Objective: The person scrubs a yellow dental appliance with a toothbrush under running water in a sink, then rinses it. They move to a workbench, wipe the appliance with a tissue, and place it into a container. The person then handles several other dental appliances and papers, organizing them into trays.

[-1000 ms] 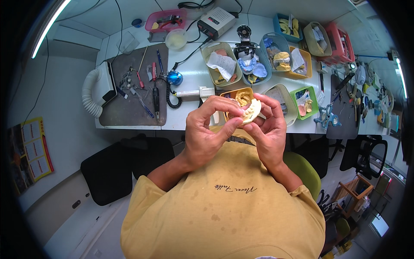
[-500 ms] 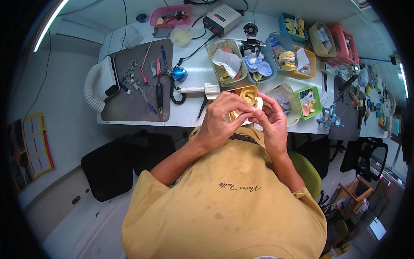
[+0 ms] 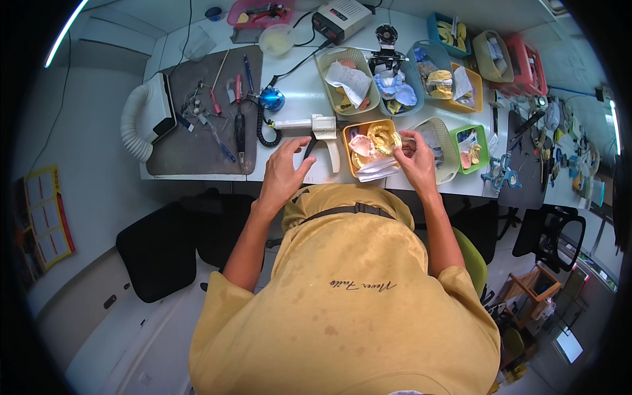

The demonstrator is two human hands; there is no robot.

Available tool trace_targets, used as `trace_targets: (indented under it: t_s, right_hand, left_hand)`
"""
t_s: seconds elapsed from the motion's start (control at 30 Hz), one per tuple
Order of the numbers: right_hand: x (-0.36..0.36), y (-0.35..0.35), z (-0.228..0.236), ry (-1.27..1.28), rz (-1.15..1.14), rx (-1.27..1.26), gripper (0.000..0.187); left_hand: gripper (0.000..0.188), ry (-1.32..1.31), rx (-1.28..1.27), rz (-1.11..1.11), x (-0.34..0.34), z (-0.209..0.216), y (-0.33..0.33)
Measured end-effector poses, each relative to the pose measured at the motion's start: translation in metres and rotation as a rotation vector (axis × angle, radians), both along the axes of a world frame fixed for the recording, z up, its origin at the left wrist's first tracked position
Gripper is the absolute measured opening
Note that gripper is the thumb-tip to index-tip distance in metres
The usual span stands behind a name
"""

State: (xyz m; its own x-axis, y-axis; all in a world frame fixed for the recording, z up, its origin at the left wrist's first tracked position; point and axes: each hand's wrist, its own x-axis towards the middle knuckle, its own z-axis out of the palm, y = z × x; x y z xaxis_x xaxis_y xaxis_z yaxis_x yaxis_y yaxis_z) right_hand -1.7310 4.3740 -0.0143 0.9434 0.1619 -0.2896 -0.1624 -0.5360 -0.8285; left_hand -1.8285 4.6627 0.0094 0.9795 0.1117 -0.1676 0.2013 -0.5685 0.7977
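Note:
My right hand [image 3: 417,158] is over the right edge of an orange tray [image 3: 349,137] that holds several pink and yellow dental casts and a folded paper. Its fingertips pinch a small pale yellow dental cast [image 3: 396,139] just above the tray. My left hand [image 3: 283,170] is open with fingers spread at the white table's [image 3: 296,79] front edge. It lies just below a beige cartridge dispensing gun [image 3: 317,128], its fingertips close to the gun's handle and a black tip.
A grey mat [image 3: 197,141] with hand tools and a white suction hose [image 3: 138,118] lies to the left. Green, beige, blue and red bins [image 3: 469,146] with casts and papers crowd the right. A control box [image 3: 341,18] stands at the back. Black chairs sit below the table.
My hands were together in front of my chest holding the cast. They have parted: the right carried the cast over the orange tray, the left dropped toward the dispensing gun.

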Motion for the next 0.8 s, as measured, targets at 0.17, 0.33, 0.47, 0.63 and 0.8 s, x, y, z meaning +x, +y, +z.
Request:
trace_targets:
  t_s: [0.17, 0.33, 0.47, 0.63, 0.8]
  right_hand:
    - [0.016, 0.014, -0.008, -0.098, 0.225, -0.306, 0.035]
    - [0.018, 0.023, -0.020, -0.257, 0.395, -0.471, 0.034]
    - [0.015, 0.028, -0.019, -0.283, 0.449, -0.517, 0.033]
    - [0.009, 0.033, -0.018, -0.310, 0.443, -0.644, 0.029]
    - [0.008, 0.035, -0.008, -0.345, 0.446, -0.698, 0.025]
  left_hand:
    - [0.040, 0.066, -0.027, -0.049, -0.018, 0.000, -0.004]
    - [0.041, 0.071, -0.070, -0.038, -0.042, -0.011, -0.007]
    - [0.040, 0.099, -0.065, -0.033, -0.060, -0.016, -0.002]
    - [0.032, 0.200, 0.011, -0.108, -0.086, -0.032, 0.016]
    - [0.030, 0.374, 0.062, -0.257, -0.108, -0.041, 0.027]
